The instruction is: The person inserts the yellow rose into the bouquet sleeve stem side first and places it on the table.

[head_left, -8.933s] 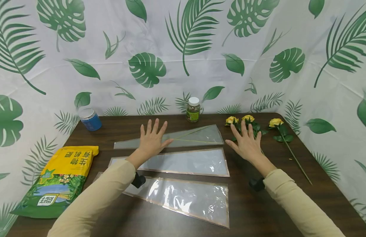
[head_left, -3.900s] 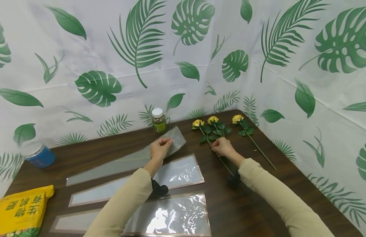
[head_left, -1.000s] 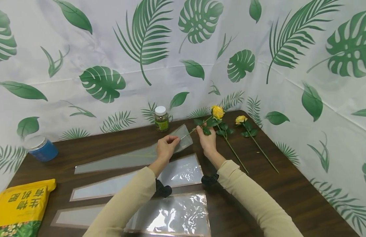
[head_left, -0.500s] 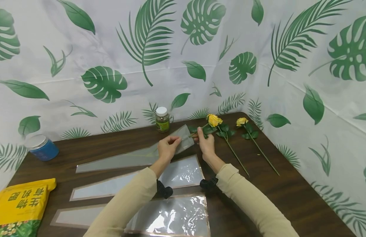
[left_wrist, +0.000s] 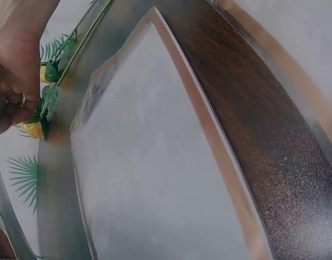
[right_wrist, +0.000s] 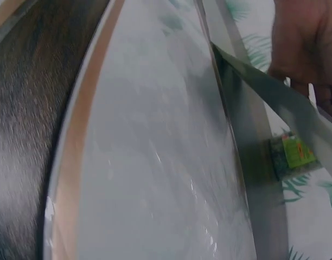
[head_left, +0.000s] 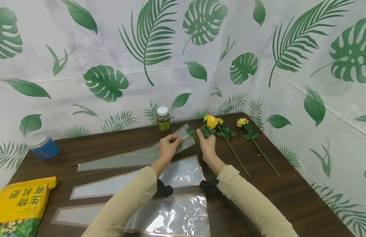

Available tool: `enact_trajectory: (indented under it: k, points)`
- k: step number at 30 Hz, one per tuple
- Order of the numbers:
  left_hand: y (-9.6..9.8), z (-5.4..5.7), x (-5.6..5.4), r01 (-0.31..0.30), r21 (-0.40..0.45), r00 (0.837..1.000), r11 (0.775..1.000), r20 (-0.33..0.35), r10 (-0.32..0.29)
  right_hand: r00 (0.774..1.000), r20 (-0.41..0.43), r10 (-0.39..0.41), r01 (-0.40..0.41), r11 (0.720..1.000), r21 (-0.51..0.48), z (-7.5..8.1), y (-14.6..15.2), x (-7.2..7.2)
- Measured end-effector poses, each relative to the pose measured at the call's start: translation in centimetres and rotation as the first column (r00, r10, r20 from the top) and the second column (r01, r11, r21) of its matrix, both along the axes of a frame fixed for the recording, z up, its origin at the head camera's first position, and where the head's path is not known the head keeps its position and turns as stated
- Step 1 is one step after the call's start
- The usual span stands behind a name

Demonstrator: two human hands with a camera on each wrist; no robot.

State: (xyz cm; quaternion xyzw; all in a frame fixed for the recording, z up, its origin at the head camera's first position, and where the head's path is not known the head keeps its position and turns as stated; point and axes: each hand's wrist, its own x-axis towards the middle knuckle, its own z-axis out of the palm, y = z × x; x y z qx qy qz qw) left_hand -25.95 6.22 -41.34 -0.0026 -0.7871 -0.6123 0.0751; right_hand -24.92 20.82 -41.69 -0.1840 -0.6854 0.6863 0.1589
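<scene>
In the head view my left hand (head_left: 168, 148) pinches the wide right end of the farthest clear flower sleeve (head_left: 117, 161), which is lifted off the table. My right hand (head_left: 207, 144) holds a yellow rose (head_left: 211, 121) by its stem, close below the leaves. The bloom points away to the right, and its stem runs left to the sleeve's mouth. How far the stem reaches inside is hard to see. In the right wrist view, a raised flap of the sleeve (right_wrist: 291, 108) crosses in front of my left hand.
Two more clear sleeves (head_left: 181, 172) (head_left: 174, 217) lie nearer on the brown table. Two yellow roses lie at right, one far rose (head_left: 243, 122) by the corner. A lidded jar (head_left: 163, 121), a blue tub (head_left: 43, 146) and a yellow-green bag (head_left: 23, 204) stand or lie around.
My right hand took up one rose from the table and brought it to the far sleeve. Over the last second the rose has moved left and lower, while my left hand keeps its pinch.
</scene>
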Motion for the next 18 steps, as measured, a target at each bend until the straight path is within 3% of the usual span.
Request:
enact_trajectory:
  k: [5,12,18]
  points:
    - [0.09,0.10,-0.05,-0.012,0.001,1.000,1.000,-0.020,0.012,1.000,-0.027,-0.008,0.008,1.000,-0.004,-0.23,-0.52,-0.19]
    - [0.09,0.34,-0.04,-0.018,0.008,1.000,1.000,-0.022,0.018,0.999,0.033,-0.008,0.010,0.999,-0.044,0.07,-0.37,-0.37]
    - [0.17,0.40,0.02,0.000,0.011,1.000,1.000,-0.021,0.000,0.999,0.022,0.041,-0.040,0.998,-0.040,0.03,-0.95,-0.30]
